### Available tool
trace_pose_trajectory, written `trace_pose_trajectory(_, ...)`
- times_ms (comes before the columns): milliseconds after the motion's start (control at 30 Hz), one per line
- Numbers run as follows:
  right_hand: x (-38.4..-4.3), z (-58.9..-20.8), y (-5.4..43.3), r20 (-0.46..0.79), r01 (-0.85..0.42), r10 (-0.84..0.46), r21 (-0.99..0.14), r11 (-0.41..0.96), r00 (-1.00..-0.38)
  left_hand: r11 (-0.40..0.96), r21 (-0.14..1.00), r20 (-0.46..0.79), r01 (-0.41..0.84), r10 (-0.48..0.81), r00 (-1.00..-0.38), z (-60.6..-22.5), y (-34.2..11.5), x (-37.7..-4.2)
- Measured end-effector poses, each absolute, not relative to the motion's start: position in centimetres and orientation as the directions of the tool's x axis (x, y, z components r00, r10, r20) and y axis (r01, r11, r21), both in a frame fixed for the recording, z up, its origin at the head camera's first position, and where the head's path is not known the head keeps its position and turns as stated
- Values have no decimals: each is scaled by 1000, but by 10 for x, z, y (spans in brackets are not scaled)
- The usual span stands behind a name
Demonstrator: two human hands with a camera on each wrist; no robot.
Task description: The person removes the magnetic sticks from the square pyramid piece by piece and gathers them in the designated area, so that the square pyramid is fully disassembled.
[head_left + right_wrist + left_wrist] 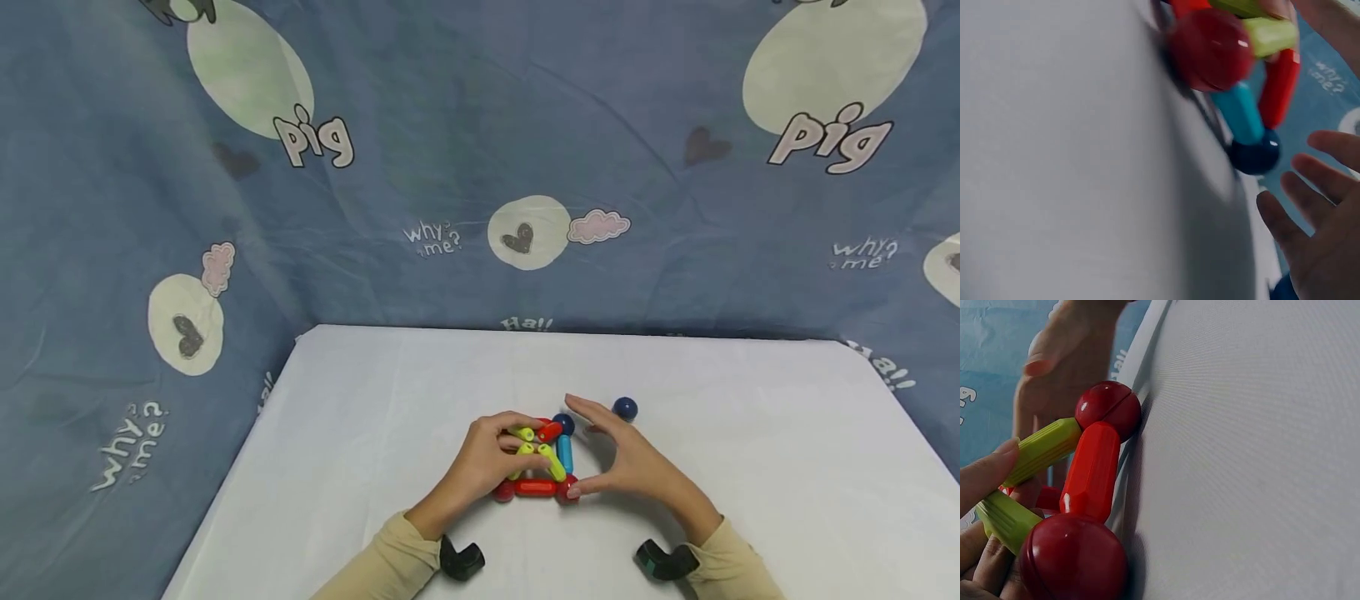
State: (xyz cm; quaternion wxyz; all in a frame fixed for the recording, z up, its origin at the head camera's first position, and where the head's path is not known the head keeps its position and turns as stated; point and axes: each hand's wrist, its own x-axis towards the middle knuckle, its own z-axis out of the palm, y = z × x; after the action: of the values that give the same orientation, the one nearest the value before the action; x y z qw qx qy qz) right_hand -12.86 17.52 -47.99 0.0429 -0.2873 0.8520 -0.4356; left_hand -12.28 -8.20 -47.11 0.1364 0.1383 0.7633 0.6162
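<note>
A toy frame of balls and rods stands on the white table. Along its near side a red rod [536,487] joins two red balls [1075,557]. A light blue rod [565,455] runs back to a dark blue ball [1255,153]. Yellow-green rods [1044,450] slant up from the red balls, their upper ends between the fingers and thumb of my left hand [487,454]. Another red rod [1280,87] leans from the dark blue ball toward that hand. My right hand [637,460] is spread at the right side, its thumb at the near right red ball.
Behind my right hand lies a loose dark blue ball [625,408]. The white table [375,392] ends at a blue printed cloth [420,167] at the back and sides. Dark curved pieces [461,560] sit at both wrists.
</note>
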Motion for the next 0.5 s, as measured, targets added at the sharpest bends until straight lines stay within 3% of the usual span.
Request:
trace_pose_trajectory(333, -124, -495, 168, 120, -422, -534, -763, 490, -837, 231, 969, -13, 84, 387, -922, -470, -81, -122)
trace_pose_trajectory(500, -124, -497, 168, 100, -397, -522, -772, 497, -847, 294, 941, 37, 166, 400, -916, -469, -88, -119)
